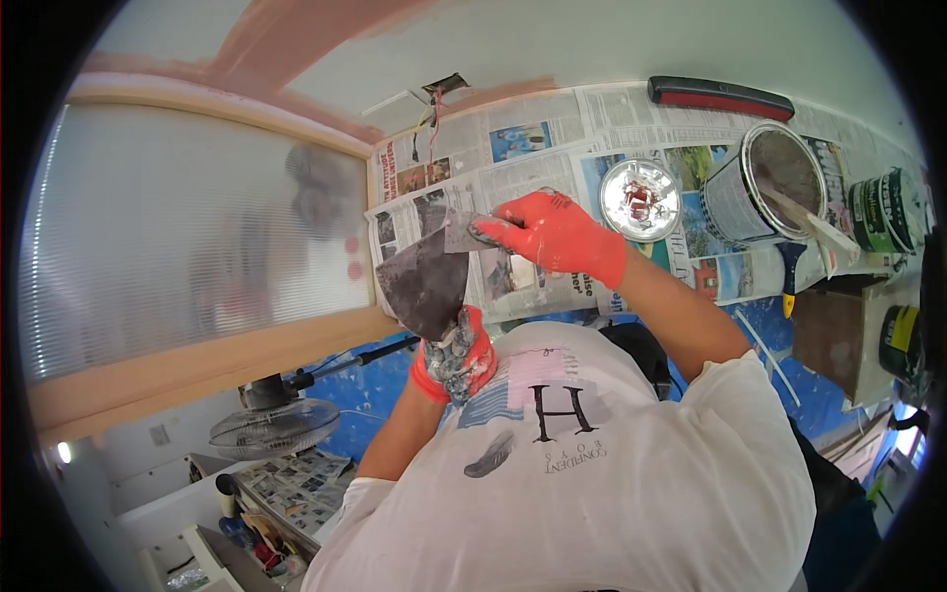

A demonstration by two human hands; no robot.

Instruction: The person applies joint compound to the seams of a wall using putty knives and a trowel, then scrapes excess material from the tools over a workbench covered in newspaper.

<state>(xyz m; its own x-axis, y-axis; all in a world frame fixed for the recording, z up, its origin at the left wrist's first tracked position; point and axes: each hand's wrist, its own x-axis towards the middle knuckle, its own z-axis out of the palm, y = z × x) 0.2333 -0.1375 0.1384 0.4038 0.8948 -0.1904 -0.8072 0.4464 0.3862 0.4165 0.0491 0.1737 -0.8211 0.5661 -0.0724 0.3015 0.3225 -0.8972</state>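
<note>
My left hand (458, 357), in a red glove coated with grey paste, is closed round a wide putty knife (426, 286), whose dark flared blade points up and away from my body. In my right hand (564, 235), also gloved in red with grey smears at the fingertips, a smaller scraper (462, 233) is gripped. Its flat blade lies against or just over the upper right edge of the wide blade. My fingers hide both handles.
Newspaper (513, 178) covers the surface ahead. On it are a round metal lid (640, 200), an open paint tin (725, 202), a brush (790, 271) and a black-and-red bar (720, 99). Loose wires (435, 118) stick out of the wall. A ribbed translucent panel (197, 237) stands left; a fan (271, 426) is below.
</note>
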